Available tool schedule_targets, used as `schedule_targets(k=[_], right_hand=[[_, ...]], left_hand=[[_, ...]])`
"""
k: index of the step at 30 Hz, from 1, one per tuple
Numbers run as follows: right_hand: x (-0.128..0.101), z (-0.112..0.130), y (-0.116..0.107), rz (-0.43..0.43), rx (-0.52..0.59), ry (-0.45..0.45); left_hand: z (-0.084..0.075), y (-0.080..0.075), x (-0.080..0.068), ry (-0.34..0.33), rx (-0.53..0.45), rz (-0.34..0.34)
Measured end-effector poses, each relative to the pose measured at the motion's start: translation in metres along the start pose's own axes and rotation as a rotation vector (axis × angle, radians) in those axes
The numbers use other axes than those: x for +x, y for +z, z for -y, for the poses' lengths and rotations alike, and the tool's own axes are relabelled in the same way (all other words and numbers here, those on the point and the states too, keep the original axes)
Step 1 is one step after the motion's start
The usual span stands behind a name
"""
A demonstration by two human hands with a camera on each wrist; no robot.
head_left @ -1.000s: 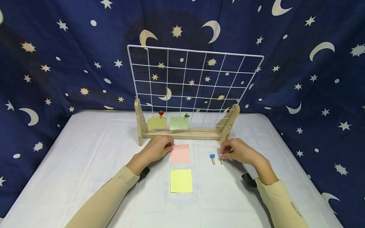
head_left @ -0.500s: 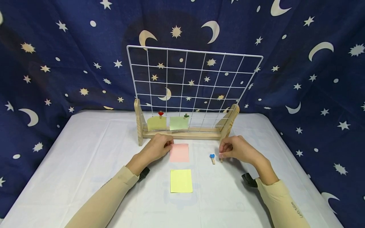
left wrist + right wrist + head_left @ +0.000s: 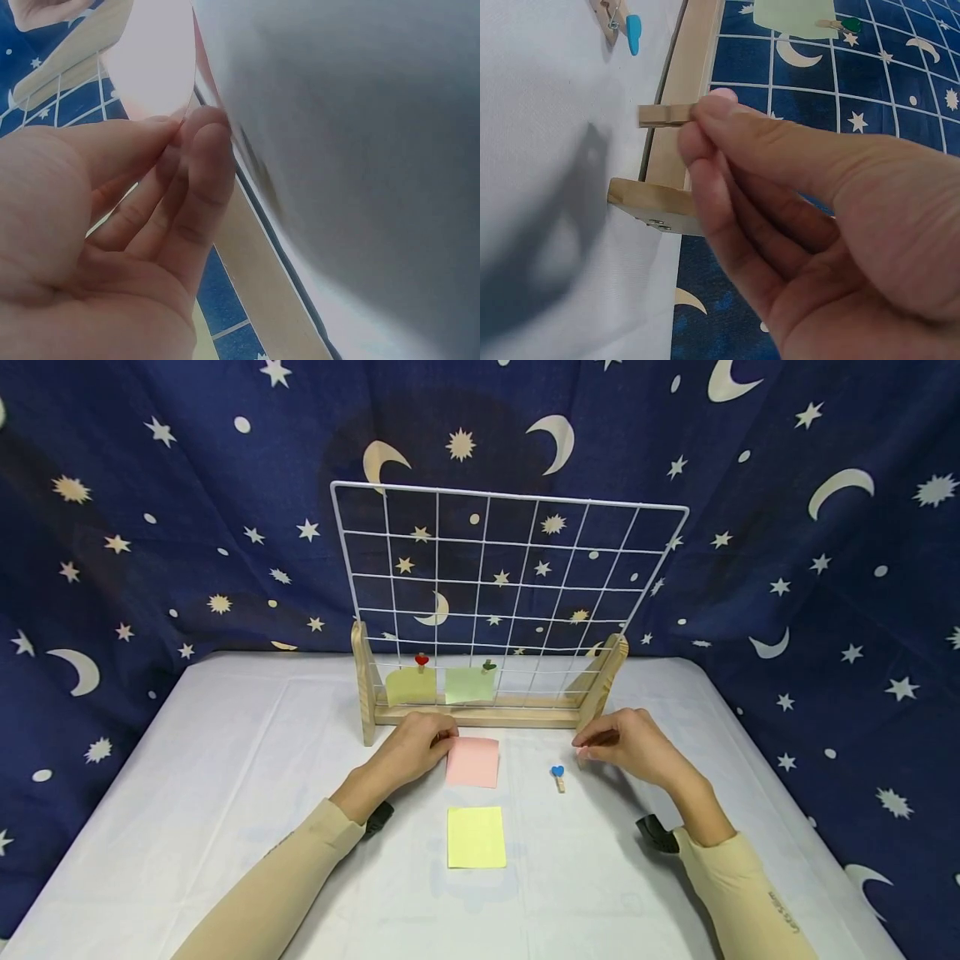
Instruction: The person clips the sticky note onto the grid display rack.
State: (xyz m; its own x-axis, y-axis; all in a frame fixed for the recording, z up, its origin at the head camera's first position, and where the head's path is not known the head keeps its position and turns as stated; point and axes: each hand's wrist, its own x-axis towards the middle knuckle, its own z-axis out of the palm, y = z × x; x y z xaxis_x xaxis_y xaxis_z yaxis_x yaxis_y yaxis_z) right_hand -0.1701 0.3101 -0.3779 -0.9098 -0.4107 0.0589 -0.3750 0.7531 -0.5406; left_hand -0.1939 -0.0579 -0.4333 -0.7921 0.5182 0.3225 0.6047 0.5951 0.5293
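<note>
My left hand (image 3: 412, 747) pinches the upper left corner of a pink sticky note (image 3: 473, 762), thumb against fingers in the left wrist view. Between the thumb and fingers of my right hand (image 3: 632, 745) is a small wooden clothespin (image 3: 664, 115), held above the table; a bit of pink shows at the fingertips. A clothespin with a blue heart (image 3: 558, 777) lies just left of that hand. Nearer the front, a yellow sticky note (image 3: 477, 837) lies flat. Behind the hands stands a white wire grid (image 3: 517, 560) on a wooden stand (image 3: 480, 717).
Low on the grid hang a yellow note (image 3: 410, 687) under a red heart clothespin (image 3: 422, 662) and a green note (image 3: 469, 686) under a green heart clothespin (image 3: 489, 667). A dark blue curtain (image 3: 150, 568) with moons and stars hangs behind the white table (image 3: 247, 735).
My right hand has lifted the clothespin off the table, moving slightly up and back. The left hand keeps its place at the pink note, which has shifted only slightly.
</note>
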Motion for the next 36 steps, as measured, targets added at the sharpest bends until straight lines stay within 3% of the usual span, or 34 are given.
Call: schedule_targets(k=[7,22,29,36], right_hand=[[0.002,0.003,-0.001,-0.109,-0.024,-0.005],[0.006,0.012,0.002,-0.351,-0.045,-0.127],[0.009,0.019,0.001,-0.461,-0.068,-0.106],[0.012,0.025,-0.001,-0.514,-0.079,-0.115]], left_hand=[[-0.003,-0.001,0.0,-0.006,-0.007,-0.069],[-0.014,0.002,0.008,-0.052,-0.105,-0.178],[-0.024,0.008,0.018,-0.053,-0.102,-0.209],[-0.034,0.016,0.024,-0.041,-0.131,-0.235]])
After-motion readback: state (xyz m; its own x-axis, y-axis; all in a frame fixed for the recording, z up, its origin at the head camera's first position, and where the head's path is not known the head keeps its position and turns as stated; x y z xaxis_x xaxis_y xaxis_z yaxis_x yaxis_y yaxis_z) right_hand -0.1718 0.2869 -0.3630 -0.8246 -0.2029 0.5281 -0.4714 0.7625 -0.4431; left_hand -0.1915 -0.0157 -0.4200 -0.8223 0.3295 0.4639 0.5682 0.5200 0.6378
